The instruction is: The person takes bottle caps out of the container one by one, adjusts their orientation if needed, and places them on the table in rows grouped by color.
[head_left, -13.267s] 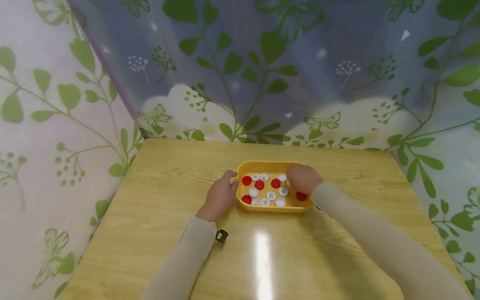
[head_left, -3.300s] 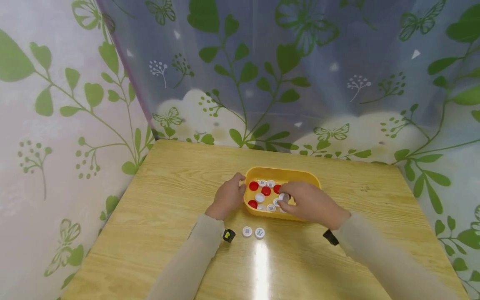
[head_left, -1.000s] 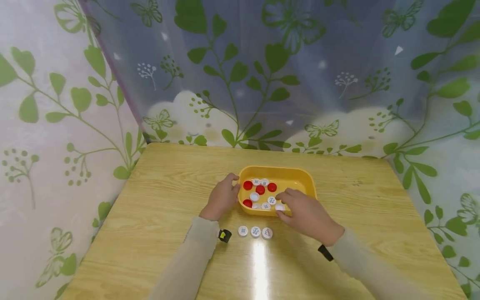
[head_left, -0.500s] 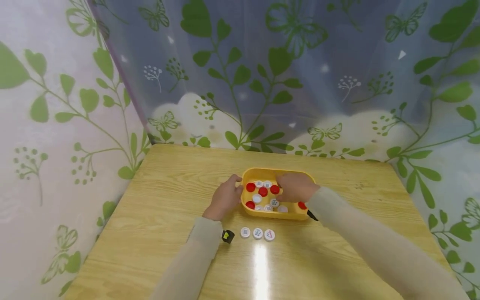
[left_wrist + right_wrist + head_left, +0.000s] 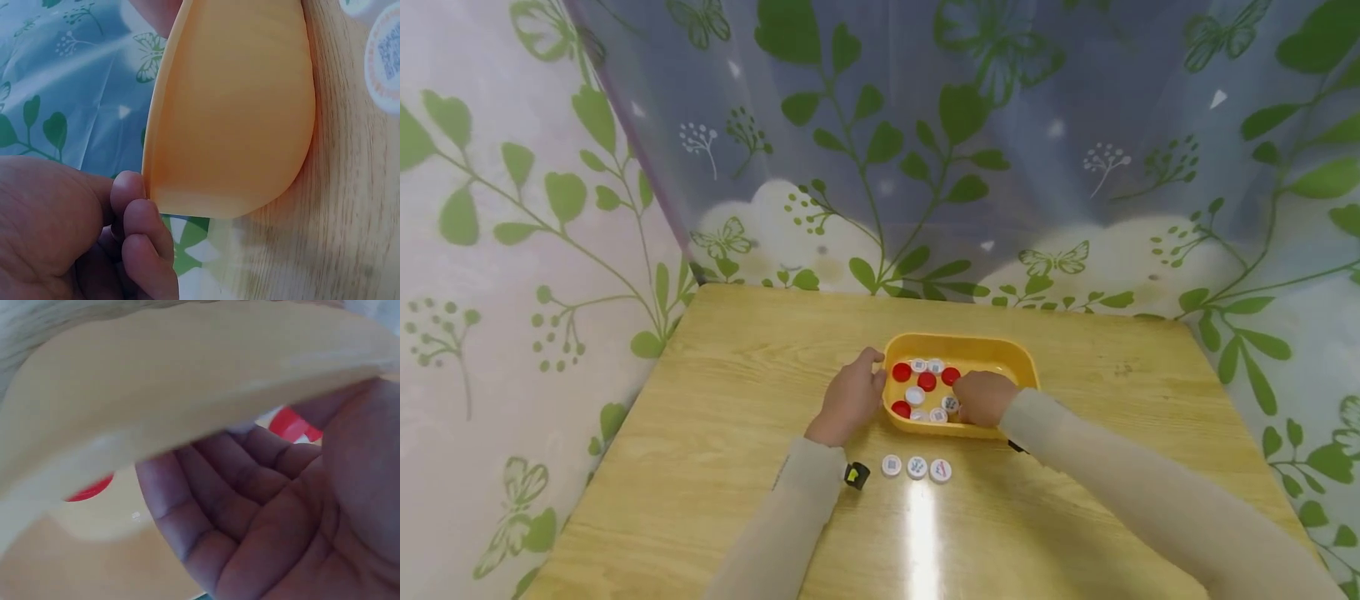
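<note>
A yellow plastic tray [image 5: 992, 430] holds several loose red bottle caps [image 5: 927, 381] and white bottle caps [image 5: 914, 396]; some white ones bear printed patterns. My left hand [image 5: 848, 402] grips the tray's left rim, its thumb and fingertips meeting the edge in the left wrist view. Inside the tray's near right part is my right hand [image 5: 988, 398], back upward. Its fingers [image 5: 206, 494] curve down behind the tray wall in the right wrist view. A bit of white shows beside the fingertips, but whether they pinch a cap is hidden.
Three white caps lie in a row on the wooden table [image 5: 737, 358] before the tray: one with a square code [image 5: 891, 466], one with a dark pattern [image 5: 917, 467], one with a reddish mark [image 5: 940, 471]. A leaf-patterned cloth [image 5: 880, 167] stands behind the table.
Over the earlier frames, three white caps have come to lie on the table. In the last second my right hand has moved into the tray, then slightly nearer its front wall. My left hand stays put.
</note>
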Action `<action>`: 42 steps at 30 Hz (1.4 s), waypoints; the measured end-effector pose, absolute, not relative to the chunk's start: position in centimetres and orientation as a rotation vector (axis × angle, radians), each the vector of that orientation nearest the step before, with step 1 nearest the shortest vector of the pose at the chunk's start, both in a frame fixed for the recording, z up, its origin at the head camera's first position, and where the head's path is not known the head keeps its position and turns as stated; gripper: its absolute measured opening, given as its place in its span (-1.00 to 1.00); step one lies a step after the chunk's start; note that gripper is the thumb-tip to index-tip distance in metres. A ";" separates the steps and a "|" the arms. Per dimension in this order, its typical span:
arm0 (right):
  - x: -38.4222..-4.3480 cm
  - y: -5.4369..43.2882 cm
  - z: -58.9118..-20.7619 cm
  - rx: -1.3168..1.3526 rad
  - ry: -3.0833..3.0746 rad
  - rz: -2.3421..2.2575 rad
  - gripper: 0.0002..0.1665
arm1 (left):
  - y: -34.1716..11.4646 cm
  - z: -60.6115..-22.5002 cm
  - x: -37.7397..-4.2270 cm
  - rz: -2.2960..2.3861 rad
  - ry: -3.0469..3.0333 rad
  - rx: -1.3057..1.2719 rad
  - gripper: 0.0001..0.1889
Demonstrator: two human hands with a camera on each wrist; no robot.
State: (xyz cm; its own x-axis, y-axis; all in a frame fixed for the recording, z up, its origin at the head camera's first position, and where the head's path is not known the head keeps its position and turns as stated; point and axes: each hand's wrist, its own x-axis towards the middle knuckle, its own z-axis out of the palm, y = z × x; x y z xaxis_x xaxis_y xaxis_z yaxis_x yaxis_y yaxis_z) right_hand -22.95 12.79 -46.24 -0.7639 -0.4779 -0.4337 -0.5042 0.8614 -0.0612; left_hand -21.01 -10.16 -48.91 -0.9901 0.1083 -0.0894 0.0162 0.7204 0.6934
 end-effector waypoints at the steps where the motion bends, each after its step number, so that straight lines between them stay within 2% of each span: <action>1: -22.9 12.7 -46.2 -0.720 2.606 0.091 -0.86 | -10.1 -48.8 -21.1 1.128 2.801 0.104 -0.65; 8: -24.2 13.7 -47.3 -0.737 2.679 0.123 -0.82 | -10.0 -48.2 -21.1 1.159 2.787 0.116 -0.65; 13: -24.9 15.0 -47.7 -0.504 2.590 -0.113 -0.56 | -9.9 -48.0 -21.1 1.166 2.765 0.112 -0.65; 15: -24.9 15.3 -47.4 -0.518 2.563 -0.096 -0.59 | -9.8 -47.9 -21.0 1.154 2.762 0.108 -0.65; 20: -25.2 15.9 -46.2 -0.655 2.563 -0.044 -0.87 | -9.9 -47.8 -20.9 1.129 2.755 0.098 -0.64; 29: -25.0 17.0 -45.0 -0.679 2.793 -0.134 -0.69 | -10.1 -48.3 -21.0 1.106 2.775 0.108 -0.65; 33: -23.7 16.9 -44.2 -0.628 2.960 -0.275 -0.62 | -10.1 -48.5 -21.0 1.102 2.794 0.109 -0.66; 37: -20.5 16.8 -43.0 -0.665 3.000 -0.456 -0.47 | -10.2 -48.6 -21.0 1.103 2.790 0.098 -0.66; 42: -15.0 16.5 -43.3 -0.793 2.979 -0.642 -0.57 | -10.3 -48.6 -20.9 1.118 2.776 0.068 -0.64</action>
